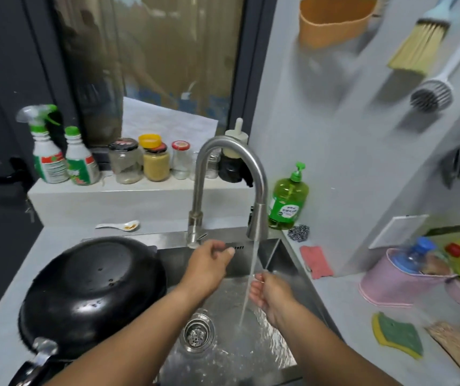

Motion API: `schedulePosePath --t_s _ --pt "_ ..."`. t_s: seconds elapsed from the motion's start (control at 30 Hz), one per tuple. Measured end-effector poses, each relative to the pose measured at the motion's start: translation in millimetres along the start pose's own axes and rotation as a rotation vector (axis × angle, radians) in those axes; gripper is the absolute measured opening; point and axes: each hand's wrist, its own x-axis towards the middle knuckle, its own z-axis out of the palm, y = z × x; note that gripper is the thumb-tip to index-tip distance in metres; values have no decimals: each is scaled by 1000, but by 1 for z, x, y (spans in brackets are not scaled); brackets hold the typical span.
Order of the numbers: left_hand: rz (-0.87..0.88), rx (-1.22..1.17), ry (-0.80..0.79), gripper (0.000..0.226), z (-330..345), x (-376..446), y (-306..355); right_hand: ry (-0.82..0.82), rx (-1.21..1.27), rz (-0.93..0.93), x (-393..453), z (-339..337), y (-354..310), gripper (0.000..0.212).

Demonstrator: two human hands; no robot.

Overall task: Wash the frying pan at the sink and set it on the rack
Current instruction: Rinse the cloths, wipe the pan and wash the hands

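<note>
We rinse with both hands, left hand (209,261) and right hand (269,292), loosely curled, each grip released, under the stream (252,274); frying pan (92,291) rests inverted beside the sink (276,355).

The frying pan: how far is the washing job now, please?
Looks done: the frying pan lies upside down at the left edge of the sink; whether that counts as the rack, I cannot tell. In hand: water runs from the faucet; the right hand is beside the stream and the left hand reaches toward the faucet lever, neither holding anything. Left: probably only shutting off the water.
</note>
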Motion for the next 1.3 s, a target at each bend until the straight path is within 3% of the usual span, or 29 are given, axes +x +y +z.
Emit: schedulePosePath --t_s 0.07,0.13,0.33,0.4,0.5,0.53,0.67,0.77,0.83,0.9,0.97,1.13,1.2,1.3 --pt "61 -53 34 27 8 7 20 4 43 25 20 -7 -9 26" --pt "136 -81 56 31 10 12 38 39 -114 -47 41 -13 -15 20" --pt "253 -67 25 39 42 42 78 277 -274 -192 113 -74 -52 19" --pt "245 -116 85 36 55 51 79 320 -518 -286 149 -92 -63 22" --pt "243 -124 122 28 66 66 77 389 -670 -359 193 -108 -71 27" --pt "244 -127 124 26 69 70 77 397 -752 -365 202 -110 -70 28" --pt "264 -140 138 24 79 78 71 337 -655 -390 225 -119 -73 30" --pt "236 -181 161 24 80 72 60 251 -792 -378 238 -121 -74 16" --pt "217 -156 200 31 76 75 47 252 -706 -387 223 -114 -76 33" --pt "104 -88 260 29 76 84 31 237 -491 -350 210 -106 -75 33" --pt "-156 -75 269 21 79 89 5 189 -243 -223 195 -95 -71 26" --pt "-824 -367 99 18 122 59 -58 6 169 44 169 -75 -52 30" --pt "-945 -506 -24 22 153 44 -68 -79 258 68 158 -70 -42 31" --pt "-941 -680 -150 41 191 42 -62 -93 147 13 145 -65 -25 32"
